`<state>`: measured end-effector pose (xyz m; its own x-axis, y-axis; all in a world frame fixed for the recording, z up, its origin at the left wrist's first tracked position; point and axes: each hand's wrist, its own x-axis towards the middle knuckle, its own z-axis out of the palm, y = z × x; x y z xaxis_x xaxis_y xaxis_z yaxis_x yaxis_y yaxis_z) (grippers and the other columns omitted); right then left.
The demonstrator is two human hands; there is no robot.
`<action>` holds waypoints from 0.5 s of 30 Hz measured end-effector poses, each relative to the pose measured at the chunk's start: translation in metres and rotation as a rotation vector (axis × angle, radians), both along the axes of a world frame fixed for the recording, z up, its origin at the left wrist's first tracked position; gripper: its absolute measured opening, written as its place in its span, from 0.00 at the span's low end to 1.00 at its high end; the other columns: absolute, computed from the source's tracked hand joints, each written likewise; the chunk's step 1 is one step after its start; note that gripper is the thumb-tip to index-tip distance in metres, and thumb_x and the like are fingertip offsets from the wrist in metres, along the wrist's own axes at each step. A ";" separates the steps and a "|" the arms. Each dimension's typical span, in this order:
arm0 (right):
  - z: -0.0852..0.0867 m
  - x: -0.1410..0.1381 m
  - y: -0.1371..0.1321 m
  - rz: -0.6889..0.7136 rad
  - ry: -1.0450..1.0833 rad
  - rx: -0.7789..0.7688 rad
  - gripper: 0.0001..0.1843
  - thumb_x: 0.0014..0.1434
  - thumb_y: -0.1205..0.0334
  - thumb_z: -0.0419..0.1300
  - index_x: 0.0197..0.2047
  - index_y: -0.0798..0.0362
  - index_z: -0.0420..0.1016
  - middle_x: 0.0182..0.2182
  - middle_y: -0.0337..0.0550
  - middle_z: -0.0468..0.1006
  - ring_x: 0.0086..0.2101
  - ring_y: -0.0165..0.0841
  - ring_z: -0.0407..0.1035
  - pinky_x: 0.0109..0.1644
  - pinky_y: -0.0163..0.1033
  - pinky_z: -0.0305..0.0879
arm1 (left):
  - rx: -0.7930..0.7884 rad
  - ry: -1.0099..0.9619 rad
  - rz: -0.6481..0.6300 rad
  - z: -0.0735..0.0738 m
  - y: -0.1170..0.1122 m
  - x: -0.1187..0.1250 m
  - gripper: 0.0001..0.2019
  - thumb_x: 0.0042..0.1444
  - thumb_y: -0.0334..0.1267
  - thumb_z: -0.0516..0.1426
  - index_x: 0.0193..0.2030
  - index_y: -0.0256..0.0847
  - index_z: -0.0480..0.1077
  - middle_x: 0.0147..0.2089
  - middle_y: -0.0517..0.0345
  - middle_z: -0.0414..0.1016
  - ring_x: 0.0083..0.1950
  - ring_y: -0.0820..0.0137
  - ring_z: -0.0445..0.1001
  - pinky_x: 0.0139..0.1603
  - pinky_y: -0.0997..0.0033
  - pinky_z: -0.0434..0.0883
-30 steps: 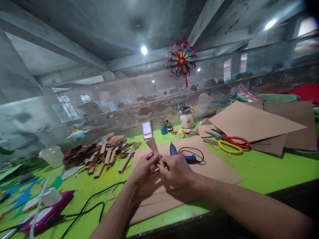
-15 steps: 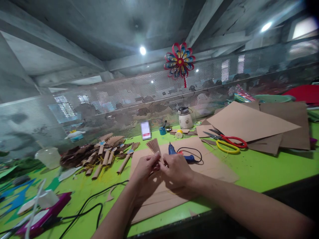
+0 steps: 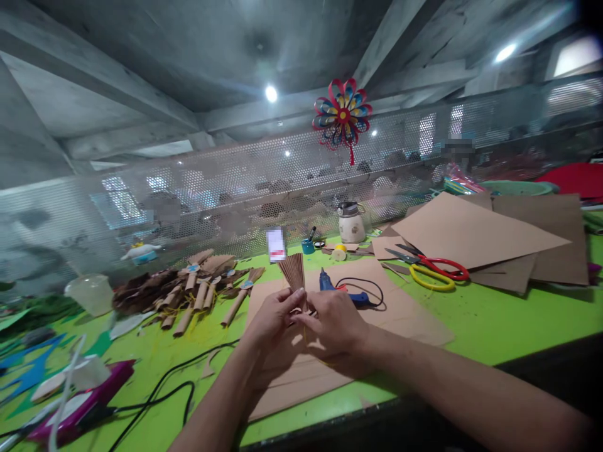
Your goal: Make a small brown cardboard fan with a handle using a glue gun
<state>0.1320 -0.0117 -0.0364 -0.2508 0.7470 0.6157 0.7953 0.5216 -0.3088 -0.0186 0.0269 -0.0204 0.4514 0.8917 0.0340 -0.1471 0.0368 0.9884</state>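
A pleated brown paper fan (image 3: 293,271) stands upright between my hands, its folds spread at the top and gathered at the bottom. My left hand (image 3: 273,317) pinches the gathered end, thumb in front. Right beside it, my right hand (image 3: 336,320) is closed at the fan's base, where a thin yellow string (image 3: 305,336) hangs down. The fingers partly hide the fan's lower end and how the string passes around it. Beneath both hands lies a large sheet of brown paper (image 3: 377,295). A blue glue gun (image 3: 346,292) rests on that sheet, just beyond my right hand.
Left lie several brown paper tubes with fan tops (image 3: 200,295). Scissors with red and yellow handles (image 3: 433,273) lie to the right, near stacked brown sheets (image 3: 475,232). A purple power strip (image 3: 85,405) and black cable (image 3: 160,389) occupy the near left. A jug (image 3: 352,223) stands behind.
The fan has risen slightly, and its pleats are spread wider and more upright. My right hand has shifted a little, and the yellow string now shows below the fingers.
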 end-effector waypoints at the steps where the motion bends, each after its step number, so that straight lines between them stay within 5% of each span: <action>1: 0.001 0.001 0.001 -0.006 0.038 -0.012 0.22 0.59 0.42 0.55 0.30 0.53 0.72 0.25 0.42 0.78 0.27 0.32 0.69 0.31 0.37 0.52 | -0.013 -0.014 -0.004 0.000 0.001 -0.002 0.16 0.47 0.46 0.65 0.28 0.32 0.72 0.26 0.58 0.70 0.27 0.76 0.66 0.29 0.78 0.63; 9: 0.013 0.017 0.015 0.119 0.548 -0.090 0.23 0.62 0.48 0.53 0.21 0.53 0.65 0.17 0.34 0.63 0.21 0.27 0.57 0.28 0.34 0.51 | -0.026 -0.042 -0.122 -0.002 0.004 -0.009 0.13 0.51 0.43 0.63 0.31 0.32 0.75 0.28 0.56 0.70 0.30 0.76 0.65 0.33 0.77 0.63; 15: 0.019 0.023 0.026 0.242 0.680 -0.222 0.24 0.63 0.47 0.49 0.25 0.55 0.68 0.21 0.38 0.68 0.23 0.28 0.61 0.28 0.33 0.57 | -0.040 0.042 -0.196 0.001 -0.002 -0.009 0.13 0.52 0.44 0.63 0.33 0.33 0.75 0.31 0.51 0.76 0.31 0.73 0.72 0.33 0.76 0.65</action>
<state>0.1553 0.0145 -0.0179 -0.0421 0.8438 0.5350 0.2633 0.5259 -0.8088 -0.0276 0.0246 -0.0191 0.6165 0.7870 -0.0225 -0.0915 0.0999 0.9908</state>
